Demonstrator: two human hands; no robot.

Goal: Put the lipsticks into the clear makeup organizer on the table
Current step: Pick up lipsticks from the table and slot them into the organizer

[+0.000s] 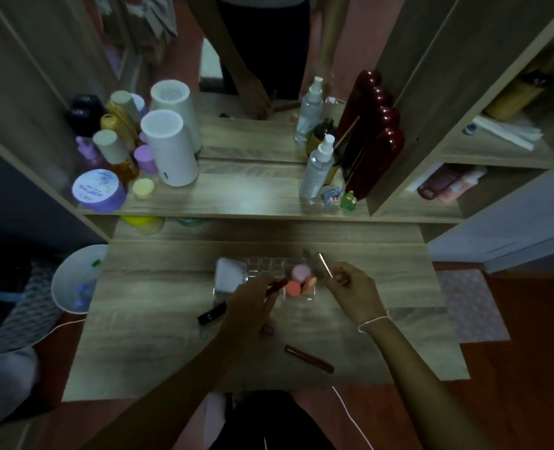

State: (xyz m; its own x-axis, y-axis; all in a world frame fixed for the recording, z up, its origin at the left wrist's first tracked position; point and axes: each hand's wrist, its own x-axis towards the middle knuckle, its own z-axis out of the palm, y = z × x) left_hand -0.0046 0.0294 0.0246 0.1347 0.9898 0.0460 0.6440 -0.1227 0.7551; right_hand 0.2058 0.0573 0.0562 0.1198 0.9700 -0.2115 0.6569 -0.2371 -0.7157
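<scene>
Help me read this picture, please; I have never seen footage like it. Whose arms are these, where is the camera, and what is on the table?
There is no machine: a person wears a wide-angle camera on the head, looking down at their own bare hands over a wooden table. The left hand holds a red lipstick above the clear organizer, which already holds round pink and orange items. The right hand holds a thin stick-like item; I cannot tell what it is. A black lipstick and a long red lipstick lie loose on the table. Behind are a shelf with bottles and jars, and a mirror.
</scene>
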